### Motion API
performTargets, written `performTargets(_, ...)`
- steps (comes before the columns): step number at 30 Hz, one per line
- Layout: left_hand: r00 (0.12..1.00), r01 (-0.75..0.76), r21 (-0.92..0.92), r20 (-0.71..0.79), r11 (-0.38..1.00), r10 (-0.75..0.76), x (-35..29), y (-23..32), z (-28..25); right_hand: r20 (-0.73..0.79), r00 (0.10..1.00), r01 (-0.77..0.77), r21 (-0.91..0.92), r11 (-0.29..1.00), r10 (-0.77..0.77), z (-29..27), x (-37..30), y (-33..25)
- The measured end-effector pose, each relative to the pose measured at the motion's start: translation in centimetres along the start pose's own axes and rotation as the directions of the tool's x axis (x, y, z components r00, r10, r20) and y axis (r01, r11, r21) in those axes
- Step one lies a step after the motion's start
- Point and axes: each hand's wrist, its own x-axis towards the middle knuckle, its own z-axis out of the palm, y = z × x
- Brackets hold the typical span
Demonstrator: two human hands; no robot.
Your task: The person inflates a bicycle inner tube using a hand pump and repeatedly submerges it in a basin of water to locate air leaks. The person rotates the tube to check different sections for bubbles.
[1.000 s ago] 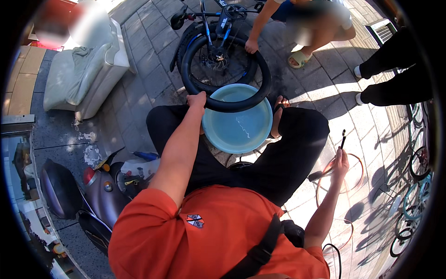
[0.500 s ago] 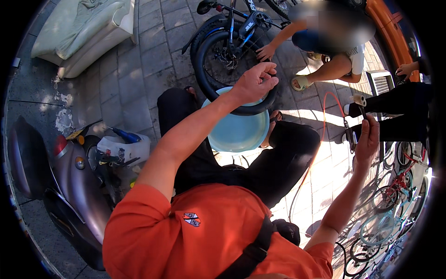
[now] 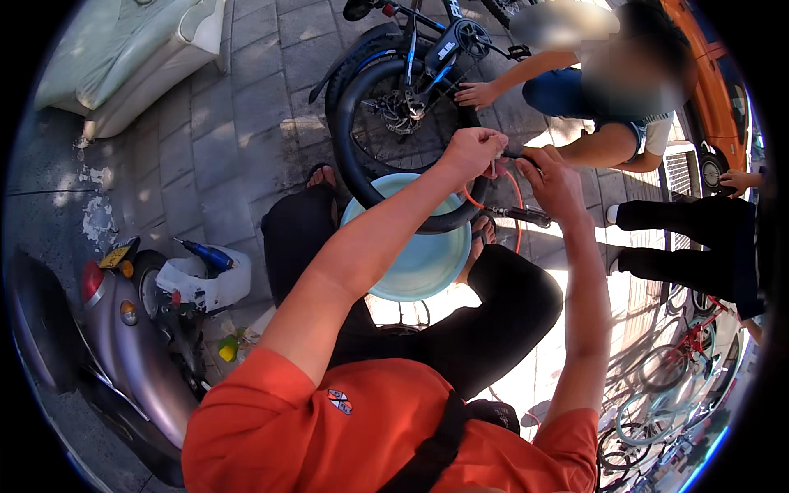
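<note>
Overlapping the basin (image 3: 419, 269), the black tube (image 3: 348, 164) stands before the bicycle (image 3: 442, 56). The right hand (image 3: 556, 177) grips a black nozzle (image 3: 513, 154); whether the left hand (image 3: 477, 152) pinches anything cannot be told. A co-worker's hand (image 3: 477, 94) crowds the wheel; a scooter (image 3: 131, 353) and white container (image 3: 222, 283) flank the left.

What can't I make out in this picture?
In the head view:
What the left hand holds, if anything: hidden by its own fingers.
Part of the blue basin: behind the left forearm and black tube.
Rest of the bicycle: cut off by the upper edge.
Crouching person's head: blurred.
</note>
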Motion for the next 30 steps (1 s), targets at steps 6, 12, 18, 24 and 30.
performTargets(6,0.968,0.213,-0.179,-0.096,0.96,-0.233,10.2,-4.7,-6.3,0.044,0.999,0.003,-0.028,1.0,-0.002,11.9,6.5,6.4)
performTargets(12,0.911,0.141,-0.671,-0.2,0.728,-0.36,17.4,-12.1,-11.5,0.221,0.964,-0.121,-0.128,0.984,0.148,20.2,12.4,10.8)
performTargets(18,0.914,0.141,-0.737,-0.159,0.662,-0.372,21.4,-15.2,-12.4,0.186,0.962,-0.184,-0.1,0.978,0.2,25.8,15.4,12.7)
performTargets(24,0.879,0.114,-0.783,-0.207,0.612,-0.429,22.6,-14.1,-12.2,0.314,0.911,-0.249,-0.098,0.964,0.267,27.9,18.1,13.3)
performTargets(30,0.89,0.089,-0.771,-0.222,0.63,-0.398,22.9,-15.1,-12.0,0.326,0.892,-0.274,-0.157,0.949,0.312,27.9,18.2,12.9)
